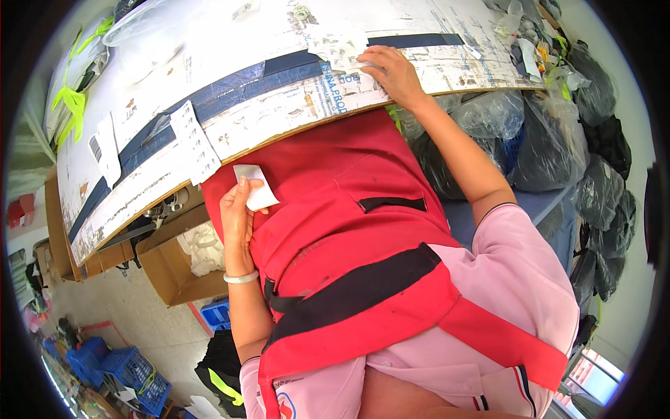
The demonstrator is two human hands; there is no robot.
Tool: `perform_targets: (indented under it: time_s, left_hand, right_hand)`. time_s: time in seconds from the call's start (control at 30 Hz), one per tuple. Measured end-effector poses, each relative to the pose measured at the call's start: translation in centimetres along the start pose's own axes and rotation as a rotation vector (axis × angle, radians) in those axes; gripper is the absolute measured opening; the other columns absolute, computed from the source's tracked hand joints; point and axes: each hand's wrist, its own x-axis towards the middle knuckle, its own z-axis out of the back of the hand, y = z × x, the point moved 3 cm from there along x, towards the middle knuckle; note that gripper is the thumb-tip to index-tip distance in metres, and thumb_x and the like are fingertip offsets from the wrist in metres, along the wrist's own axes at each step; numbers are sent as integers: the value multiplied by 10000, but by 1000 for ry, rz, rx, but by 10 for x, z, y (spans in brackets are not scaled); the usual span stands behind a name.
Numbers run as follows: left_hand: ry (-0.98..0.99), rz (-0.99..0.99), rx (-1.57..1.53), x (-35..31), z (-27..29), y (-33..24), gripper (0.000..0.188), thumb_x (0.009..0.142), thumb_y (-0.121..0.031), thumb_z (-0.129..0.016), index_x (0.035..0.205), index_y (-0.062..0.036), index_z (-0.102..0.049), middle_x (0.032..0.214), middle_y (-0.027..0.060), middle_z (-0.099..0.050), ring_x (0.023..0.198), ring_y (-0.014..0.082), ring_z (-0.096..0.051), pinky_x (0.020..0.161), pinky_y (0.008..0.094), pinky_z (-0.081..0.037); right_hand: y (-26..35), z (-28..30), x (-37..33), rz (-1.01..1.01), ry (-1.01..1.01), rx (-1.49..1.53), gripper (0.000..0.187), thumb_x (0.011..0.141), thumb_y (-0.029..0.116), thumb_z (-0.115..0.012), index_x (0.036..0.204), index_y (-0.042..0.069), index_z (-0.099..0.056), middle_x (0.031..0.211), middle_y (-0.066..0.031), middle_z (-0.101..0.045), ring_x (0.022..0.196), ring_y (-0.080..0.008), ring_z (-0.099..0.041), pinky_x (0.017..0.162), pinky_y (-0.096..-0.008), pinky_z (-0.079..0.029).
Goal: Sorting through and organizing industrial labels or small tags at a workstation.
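Note:
My left hand (239, 209) is closed on a small white paper slip (257, 183), thumb on top, in front of my red apron (335, 188). The slip's visible face looks blank. On the white worktable (265, 112), my right hand (394, 73) reaches to the right edge of a white sheet with small printed marks (342, 54). Its thumb and fingertips are bent together at that edge; whether they pinch the sheet or a piece of it is hard to see. Dark blue strips (293, 63) lie along the board beneath and beside the sheet.
Another printed white sheet (194, 143) and a white tag (106, 150) lie to the left on the table. Below stands an open cardboard box (171, 269) with white pieces inside. Blue crates (136, 377) are on the floor. Black plastic bags (548, 150) pile up at right.

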Motion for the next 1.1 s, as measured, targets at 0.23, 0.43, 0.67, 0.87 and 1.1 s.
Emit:
perform_targets:
  time_s: [0.23, 0.43, 0.67, 0.87, 1.1]
  left_hand:
    - [-37, -10, -16, -8, 6, -1, 321, 944, -268, -561, 925, 35, -665, 838, 105, -665, 656, 159, -625, 496, 271, -508]
    - [-64, -57, -213, -45, 65, -9, 236, 928, -183, -575, 1051, 13, -622, 886, 84, -666, 695, 157, -631, 506, 265, -500]
    - [-594, -54, -531, -62, 242, 60, 328, 926, -157, -570, 1240, -65, -550, 1126, 44, -618, 889, 166, -632, 672, 310, -561]
    - [-1069, 137, 467, -112, 349, 115, 510, 832, -192, -672, 1282, -8, -516, 1309, 148, -495, 1165, 289, -487, 915, 461, -457]
    - [-549, -386, 655, -47, 109, -34, 222, 853, -25, -630, 1071, 10, -649, 923, 68, -659, 814, 111, -598, 747, 241, -475]
  right_hand:
    - [22, -19, 2, 124, 15, -45, 232, 844, 192, -599, 1052, 118, -669, 1124, -69, -612, 1038, -268, -540, 923, -380, -413]
    - [19, -15, 3, 104, -5, -40, 203, 855, 183, -598, 1029, 127, -686, 1109, -67, -618, 1039, -262, -547, 926, -362, -406]
    - [71, -11, 18, 0, -66, 140, 183, 838, 115, -634, 1014, 97, -681, 1056, -67, -632, 1008, -258, -552, 887, -344, -430]
    - [146, -40, 35, 77, 187, 361, 205, 831, 180, -656, 1014, 89, -665, 1062, -84, -623, 1035, -287, -537, 900, -360, -430]
    - [152, -52, 35, 186, 392, 171, 469, 753, 296, -727, 1157, 113, -576, 1184, -115, -540, 1095, -305, -485, 956, -398, -382]
